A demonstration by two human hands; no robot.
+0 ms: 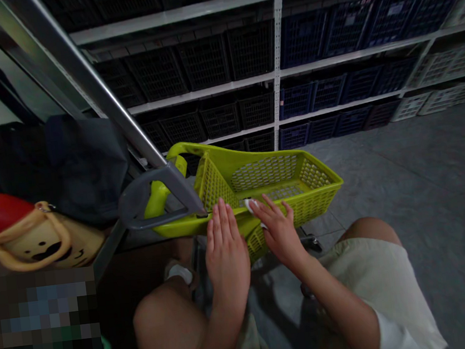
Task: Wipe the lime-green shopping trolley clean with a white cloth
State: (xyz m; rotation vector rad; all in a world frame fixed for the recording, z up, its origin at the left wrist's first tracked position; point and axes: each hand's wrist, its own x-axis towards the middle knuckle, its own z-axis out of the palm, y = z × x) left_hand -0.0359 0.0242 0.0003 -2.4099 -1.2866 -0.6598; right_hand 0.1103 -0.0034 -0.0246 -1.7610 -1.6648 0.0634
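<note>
- My left hand (226, 248) is flat, palm down, fingers straight and close together; it grips nothing. The fingertips reach the cart's near long rim, just beside the end of the grey loop.
- My right hand (279, 222) is half open, fingers spread and a little bent, with a white cloth (251, 206) caught under the fingertips. Whether it is paper or fabric, I cannot tell.
- That hand is at the same near rim, to the right of my left one; the two are apart.
- The cart (326, 189), yellow-green with mesh walls, stands on the grey floor (425, 175) in front of my knees. Its handle end is at the left, its far short end at the right.
- The grey loop (129, 206), at the foot of a metal pole (125, 114), overlaps the cart's handle end in my view. I cannot tell whether they touch.
- Left of the loop are a tan container (85, 244) with a red top and, behind it, a dark bag (88, 163).
- Beyond the cart, a white rack (278, 79) carries black crates (158, 74), blue crates (304, 34) and, toward its right end, pale crates (440, 64).
</note>
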